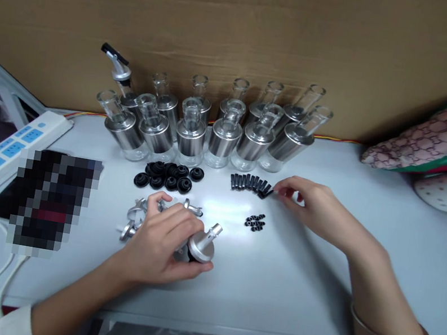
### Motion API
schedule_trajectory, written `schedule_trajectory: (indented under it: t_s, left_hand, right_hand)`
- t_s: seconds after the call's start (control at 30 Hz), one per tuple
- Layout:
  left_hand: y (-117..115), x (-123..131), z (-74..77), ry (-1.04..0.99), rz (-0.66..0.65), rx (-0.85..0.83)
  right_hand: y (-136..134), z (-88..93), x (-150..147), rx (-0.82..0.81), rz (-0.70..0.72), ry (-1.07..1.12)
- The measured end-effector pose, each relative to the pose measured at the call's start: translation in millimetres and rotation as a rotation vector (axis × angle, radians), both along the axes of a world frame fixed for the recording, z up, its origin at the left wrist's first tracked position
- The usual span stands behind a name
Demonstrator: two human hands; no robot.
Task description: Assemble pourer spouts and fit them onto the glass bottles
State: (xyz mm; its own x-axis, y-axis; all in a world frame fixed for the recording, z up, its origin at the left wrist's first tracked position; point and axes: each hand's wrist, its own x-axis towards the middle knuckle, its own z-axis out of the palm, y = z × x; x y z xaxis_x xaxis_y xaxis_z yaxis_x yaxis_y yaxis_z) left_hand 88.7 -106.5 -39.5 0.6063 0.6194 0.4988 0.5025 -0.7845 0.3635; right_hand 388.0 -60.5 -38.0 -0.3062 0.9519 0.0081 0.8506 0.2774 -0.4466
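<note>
- The left hand point(164, 240) is closed around a silver pourer point(204, 247), thumb beneath and fingers over its near side; the pourer sits at three o'clock of the palm, its spout tilted toward one o'clock, twelve being the far side.
- The right hand point(311, 205) has thumb and index finger drawn narrowly together at nine o'clock, by the end black tube point(269, 194); whether they pinch it, I cannot tell.
- The row of black tubes point(246, 182) runs on at nine o'clock from those fingertips, with small black fittings point(254, 224) near, at eight.
- Loose silver spouts point(126, 232) lie around the left hand from nine to twelve o'clock, partly covered by it.
- Black discs point(170, 182) are grouped at twelve o'clock of the left hand, and behind them stand the bottles point(223, 142) in two rows.
- The cardboard panel point(246, 34) bounds the twelve o'clock side; the front edge of the table point(292, 293) lies at six, under both forearms.
- Room to move opens at three o'clock of the right hand, below a patterned bag point(439, 129) at two; the power strip point(12, 149) bounds the left hand's ten o'clock side.
</note>
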Motion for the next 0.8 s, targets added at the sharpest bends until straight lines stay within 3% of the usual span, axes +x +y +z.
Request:
schedule_trajectory:
  t_s: [0.37,0.8]
  left_hand:
    - [0.0,-0.7,1.2,-0.009,0.008,-0.009]
    - [0.3,-0.4,1.0,-0.020,0.019,-0.024]
  right_hand:
    - [3.7,-7.7,-2.5,-0.100,-0.010,-0.048]
    - [5.4,-16.2,-6.8,-0.017,-0.023,-0.063]
